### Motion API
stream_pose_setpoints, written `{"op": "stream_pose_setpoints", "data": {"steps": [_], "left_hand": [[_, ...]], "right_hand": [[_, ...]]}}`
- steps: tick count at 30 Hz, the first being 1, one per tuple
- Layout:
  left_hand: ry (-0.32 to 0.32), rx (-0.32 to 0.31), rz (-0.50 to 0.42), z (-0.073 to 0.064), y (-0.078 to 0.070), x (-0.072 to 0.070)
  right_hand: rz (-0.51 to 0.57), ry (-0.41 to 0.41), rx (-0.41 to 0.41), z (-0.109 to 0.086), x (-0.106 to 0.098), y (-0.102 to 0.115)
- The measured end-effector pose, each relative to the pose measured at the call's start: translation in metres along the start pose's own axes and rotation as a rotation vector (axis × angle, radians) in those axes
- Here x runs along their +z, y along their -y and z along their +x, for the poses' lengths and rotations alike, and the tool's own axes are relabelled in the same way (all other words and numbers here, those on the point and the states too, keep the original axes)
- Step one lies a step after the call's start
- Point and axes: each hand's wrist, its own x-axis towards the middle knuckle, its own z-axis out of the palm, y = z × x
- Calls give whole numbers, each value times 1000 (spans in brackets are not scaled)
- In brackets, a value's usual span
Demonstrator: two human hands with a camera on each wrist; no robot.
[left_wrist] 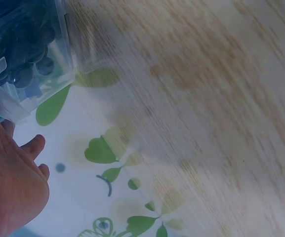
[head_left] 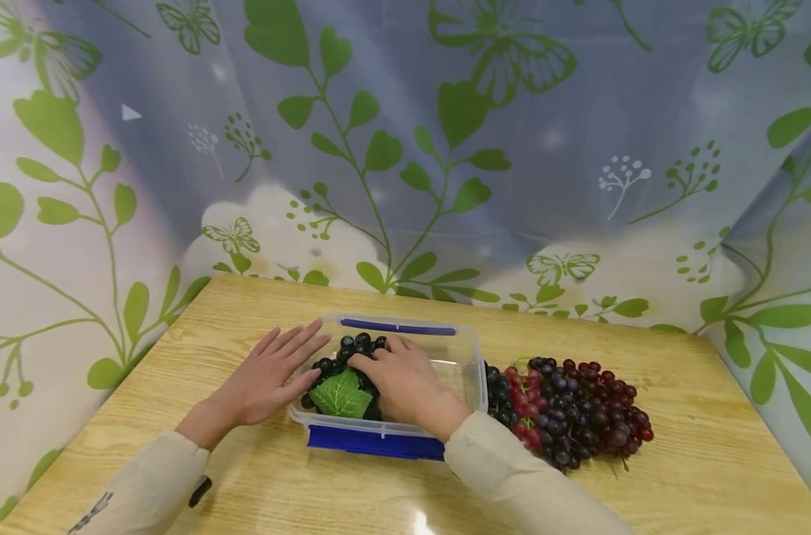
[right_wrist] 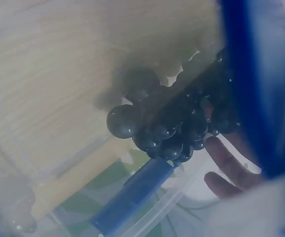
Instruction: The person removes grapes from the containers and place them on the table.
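Observation:
A clear plastic food box (head_left: 472, 349) with blue clips sits on the table, a bunch of black grapes (head_left: 331, 364) with a green leaf (head_left: 341, 394) in its left part. My right hand (head_left: 405, 383) reaches into the box and grips the bunch from its right side. In the right wrist view, fingers (right_wrist: 228, 163) touch the black grapes (right_wrist: 157, 123) seen through the box wall. My left hand (head_left: 265, 379) rests at the box's left rim, fingers straight and spread. The left wrist view shows part of this hand (left_wrist: 14, 177) beside the box corner.
To the right of the box, several grape bunches lie in a row: dark ones, red grapes (head_left: 525, 397), purple-black grapes (head_left: 559, 409) and dark red grapes (head_left: 619, 409). A leaf-printed curtain (head_left: 405, 186) rises behind the wooden table (head_left: 278, 483).

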Motion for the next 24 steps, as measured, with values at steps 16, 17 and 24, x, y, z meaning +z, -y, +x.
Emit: {"op": "stream_pose_setpoints", "data": {"steps": [16,17,24], "left_hand": [[3,-4,6,1,-2,0],[3,-5,7,1,-2,0],[1,-5,15,1,-4,-2]], "right_hand": [[15,-90,1,-11,-6,-9],[32,-98,4,-12,-7,-10],[143,-225,-8,-21,-16,-26]]}}
